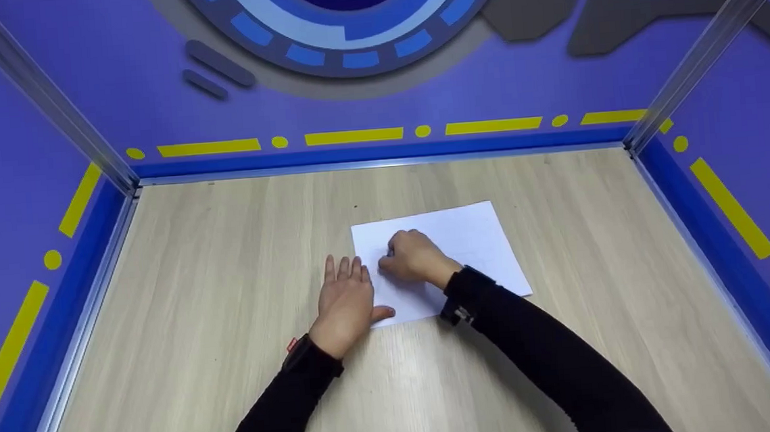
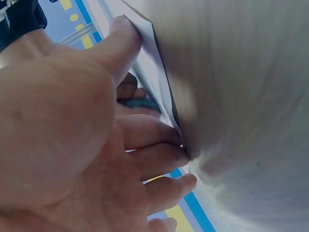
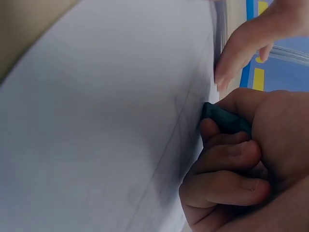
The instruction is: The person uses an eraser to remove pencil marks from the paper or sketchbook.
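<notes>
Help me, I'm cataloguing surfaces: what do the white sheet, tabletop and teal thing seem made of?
White sheet: likely matte paper; thin, straight edges. Tabletop: wood or laminate, low sheen; pale streaked grain. Teal thing: perhaps rubber or plastic; smooth-looking, partly hidden.

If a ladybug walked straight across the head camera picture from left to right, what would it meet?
Left wall, left sleeve, left hand, right hand, right sleeve, right wall.

Teal lump (image 3: 224, 118) over white paper (image 1: 471, 237), faintly grey-lined
</notes>
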Demonstrator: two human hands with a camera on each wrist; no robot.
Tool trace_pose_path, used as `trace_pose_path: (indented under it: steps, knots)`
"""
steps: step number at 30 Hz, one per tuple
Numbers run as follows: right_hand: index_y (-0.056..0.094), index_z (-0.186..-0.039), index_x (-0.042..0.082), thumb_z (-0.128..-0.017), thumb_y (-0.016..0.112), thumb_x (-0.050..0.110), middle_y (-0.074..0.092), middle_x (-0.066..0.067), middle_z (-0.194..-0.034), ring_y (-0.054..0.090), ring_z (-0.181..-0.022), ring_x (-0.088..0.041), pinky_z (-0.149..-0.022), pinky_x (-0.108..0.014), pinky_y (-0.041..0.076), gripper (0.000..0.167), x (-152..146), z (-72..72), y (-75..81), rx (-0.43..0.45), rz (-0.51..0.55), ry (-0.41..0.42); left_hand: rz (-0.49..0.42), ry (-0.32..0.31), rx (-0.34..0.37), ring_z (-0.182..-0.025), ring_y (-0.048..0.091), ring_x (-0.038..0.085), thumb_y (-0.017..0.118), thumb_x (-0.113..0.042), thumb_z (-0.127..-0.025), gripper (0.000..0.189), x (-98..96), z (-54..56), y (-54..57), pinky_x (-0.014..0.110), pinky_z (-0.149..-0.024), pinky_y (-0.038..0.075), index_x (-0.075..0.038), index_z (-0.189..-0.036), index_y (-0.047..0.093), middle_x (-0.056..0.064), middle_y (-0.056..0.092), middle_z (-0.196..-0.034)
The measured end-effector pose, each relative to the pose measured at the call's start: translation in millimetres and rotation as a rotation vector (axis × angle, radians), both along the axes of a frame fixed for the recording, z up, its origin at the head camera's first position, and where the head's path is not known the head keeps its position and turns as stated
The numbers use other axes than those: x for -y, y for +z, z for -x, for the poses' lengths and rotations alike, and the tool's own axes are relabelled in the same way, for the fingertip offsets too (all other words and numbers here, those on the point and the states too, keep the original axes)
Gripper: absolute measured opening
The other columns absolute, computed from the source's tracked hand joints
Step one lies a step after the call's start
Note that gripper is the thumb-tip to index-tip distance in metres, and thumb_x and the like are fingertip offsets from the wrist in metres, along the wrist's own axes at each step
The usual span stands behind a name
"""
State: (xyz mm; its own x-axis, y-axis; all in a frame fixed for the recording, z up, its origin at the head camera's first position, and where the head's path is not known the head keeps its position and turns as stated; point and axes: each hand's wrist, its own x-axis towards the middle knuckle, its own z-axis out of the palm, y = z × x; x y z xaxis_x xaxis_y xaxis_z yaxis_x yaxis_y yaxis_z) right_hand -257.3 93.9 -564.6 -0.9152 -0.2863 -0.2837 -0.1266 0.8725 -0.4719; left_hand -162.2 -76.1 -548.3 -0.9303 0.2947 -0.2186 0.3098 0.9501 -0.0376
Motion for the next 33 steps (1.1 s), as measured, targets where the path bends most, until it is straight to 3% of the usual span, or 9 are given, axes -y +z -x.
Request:
trace_pose_path:
  steps: [3, 4, 7, 10, 13, 18, 21, 26, 33]
  knots:
    - [0.081, -0.107, 0.0, -0.097, 0.072, 0.032, 0.079, -0.017, -0.113, 0.07, -0.104, -0.032, -0.098, -0.045, 0.06, 0.034, -20, -0.1, -1.3, -0.021, 0.005, -0.024, 0.009, 0.002, 0.013, -0.166, 0.04, 0.036, 0.065, -0.078, -0.095, 0.106, 0.5, 0.0, 0.0, 0.06, -0.141, 0.019, 0.002, -0.163, 0.05, 0.019, 0.047, -0.174]
    - [0.081, -0.107, -0.001, -0.096, 0.072, 0.028, 0.078, -0.018, -0.112, 0.07, -0.102, -0.033, -0.096, -0.047, 0.06, 0.033, -25, -5.5, 10.8, -0.01, 0.007, -0.047, 0.01, 0.002, 0.015, -0.166, 0.04, 0.036, 0.065, -0.078, -0.095, 0.106, 0.4, 0.2, -0.1, 0.06, -0.141, 0.019, 0.002, -0.163, 0.05, 0.019, 0.047, -0.174]
    - [0.08, -0.099, 0.001, -0.094, 0.072, 0.026, 0.075, -0.013, -0.1, 0.066, -0.092, -0.029, -0.084, -0.041, 0.057, 0.027, -53, -6.8, 7.9, -0.043, 0.028, -0.082, 0.017, 0.002, 0.018, -0.166, 0.04, 0.036, 0.064, -0.079, -0.095, 0.107, 0.0, 0.6, -0.2, 0.06, -0.141, 0.019, 0.002, -0.164, 0.05, 0.019, 0.046, -0.174]
    - [0.069, -0.08, 0.005, -0.092, 0.07, 0.024, 0.06, -0.005, -0.08, 0.055, -0.078, -0.024, -0.07, -0.036, 0.046, 0.022, -82, -8.0, 6.7, -0.07, 0.048, -0.103, 0.012, 0.001, 0.02, -0.166, 0.04, 0.036, 0.064, -0.079, -0.095, 0.108, -0.5, 0.7, -0.3, 0.06, -0.141, 0.018, 0.002, -0.164, 0.049, 0.019, 0.046, -0.174]
    - [0.054, -0.07, 0.011, -0.091, 0.068, 0.023, 0.045, 0.0, -0.07, 0.046, -0.069, -0.021, -0.063, -0.033, 0.036, 0.028, -112, -7.6, 8.1, -0.064, 0.057, -0.121, 0.006, 0.0, 0.024, -0.167, 0.038, 0.036, 0.063, -0.079, -0.096, 0.107, -0.9, 1.3, -0.8, 0.06, -0.141, 0.017, 0.002, -0.165, 0.048, 0.02, 0.045, -0.175]
    - [0.064, -0.08, 0.007, -0.094, 0.069, 0.027, 0.054, -0.005, -0.079, 0.052, -0.074, -0.022, -0.062, -0.031, 0.039, 0.025, -159, -7.7, 12.1, -0.023, 0.028, -0.178, 0.0, 0.006, 0.046, -0.168, 0.036, 0.036, 0.063, -0.078, -0.097, 0.107, -1.1, 1.3, -0.4, 0.06, -0.142, 0.015, 0.002, -0.166, 0.046, 0.02, 0.042, -0.177]
    - [0.062, -0.079, 0.006, -0.095, 0.069, 0.028, 0.053, -0.006, -0.081, 0.052, -0.074, -0.023, -0.061, -0.031, 0.04, 0.028, -180, -8.5, 12.9, -0.003, -0.008, -0.225, -0.002, 0.005, 0.046, -0.168, 0.036, 0.037, 0.063, -0.079, -0.097, 0.107, -0.5, 0.7, 0.8, 0.06, -0.142, 0.016, 0.002, -0.166, 0.046, 0.02, 0.042, -0.177]
    - [0.047, -0.069, 0.014, -0.096, 0.067, 0.029, 0.044, -0.001, -0.072, 0.048, -0.068, -0.021, -0.058, -0.031, 0.037, 0.037, -191, -8.4, 13.5, 0.027, -0.034, -0.244, 0.013, -0.001, 0.032, -0.168, 0.037, 0.036, 0.063, -0.079, -0.096, 0.107, 1.1, 0.5, 1.3, 0.06, -0.141, 0.017, 0.001, -0.165, 0.048, 0.019, 0.044, -0.176]
    - [0.058, -0.075, 0.008, -0.099, 0.066, 0.027, 0.051, -0.004, -0.075, 0.052, -0.07, -0.023, -0.06, -0.031, 0.039, 0.032, -187, -14.0, 24.3, 0.009, -0.073, -0.215, -0.003, 0.002, 0.041, -0.168, 0.037, 0.036, 0.063, -0.078, -0.097, 0.106, -0.8, 0.8, -0.1, 0.058, -0.142, 0.017, 0.002, -0.165, 0.048, 0.02, 0.044, -0.176]
